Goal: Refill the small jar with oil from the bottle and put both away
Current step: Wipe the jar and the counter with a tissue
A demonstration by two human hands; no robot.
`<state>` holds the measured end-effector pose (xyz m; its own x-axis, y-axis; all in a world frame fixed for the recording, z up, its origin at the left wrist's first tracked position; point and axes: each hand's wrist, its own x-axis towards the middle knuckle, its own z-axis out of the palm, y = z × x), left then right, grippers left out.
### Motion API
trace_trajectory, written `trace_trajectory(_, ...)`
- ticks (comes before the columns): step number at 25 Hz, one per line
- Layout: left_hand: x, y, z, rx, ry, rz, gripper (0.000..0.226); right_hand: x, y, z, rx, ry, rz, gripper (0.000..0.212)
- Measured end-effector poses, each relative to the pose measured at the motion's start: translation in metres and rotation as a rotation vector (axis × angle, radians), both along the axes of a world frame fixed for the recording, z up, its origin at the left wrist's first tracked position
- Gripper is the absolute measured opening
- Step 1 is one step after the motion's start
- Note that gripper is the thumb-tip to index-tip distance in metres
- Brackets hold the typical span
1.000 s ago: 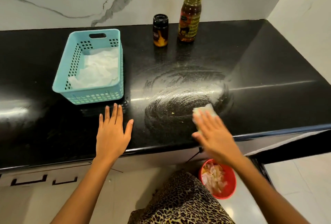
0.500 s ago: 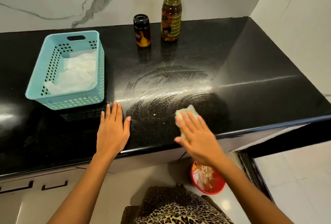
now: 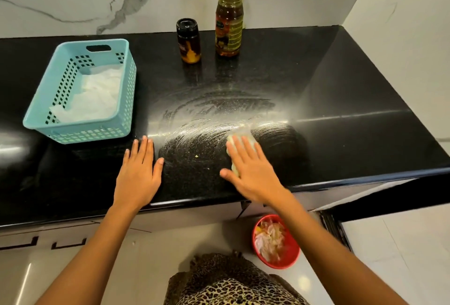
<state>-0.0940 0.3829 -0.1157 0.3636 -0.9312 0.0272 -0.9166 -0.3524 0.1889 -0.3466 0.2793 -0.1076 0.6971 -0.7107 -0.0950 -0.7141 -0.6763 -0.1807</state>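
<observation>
Right hand (image 3: pixel 253 170), flat on a yellow-green wiping pad (image 3: pixel 239 142), had swept left across the smeared worktop (image 3: pixel 341 100). Left hand (image 3: pixel 138 173) lay open, empty. Small jar (image 3: pixel 188 40) and oil bottle (image 3: pixel 229 12) stood capped, upper centre: cleanup stage.

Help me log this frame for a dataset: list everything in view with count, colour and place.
bottle: one, clear yellowish with amber oil, back of counter by the wall
jar: one, dark with black lid, left of the bottle
basket: one, light blue, counter's left side
paper: white, crumpled, inside the basket
counter: one, black, smeared with wipe marks at centre
tissue: one, pale wad, under the right hand
bowl: one, red, on the floor, holding scraps
left hand: flat on the counter
right hand: pressing the tissue
</observation>
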Motion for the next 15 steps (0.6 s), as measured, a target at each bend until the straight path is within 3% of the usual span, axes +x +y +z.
trace_trajectory(3, 0.0, 0.0, -0.002, 0.002, -0.009, 0.005, 0.059, -0.052, 0.011, -0.002, -0.058, -0.048, 0.041, 0.081)
trace_trajectory(6, 0.0, 0.0, -0.002, -0.002, -0.011, 0.014, 0.064, -0.086, -0.043, 0.0, -0.052, 0.026, -0.176, 0.091)
trace_trajectory(10, 0.0, 0.0, -0.002, -0.013, 0.005, 0.019, 0.059, -0.037, -0.115, 0.0, 0.051, 0.047, -0.345, 0.076)
trace_trajectory(12, 0.0, 0.0, -0.001, -0.009, 0.009, 0.02, 0.06, 0.002, -0.112, 0.0, 0.063, 0.028, -0.268, 0.074)
trace_trajectory(15, -0.001, 0.0, 0.001, -0.009, 0.007, 0.016, 0.067, 0.015, -0.054, 0.003, 0.031, -0.012, 0.018, 0.079)
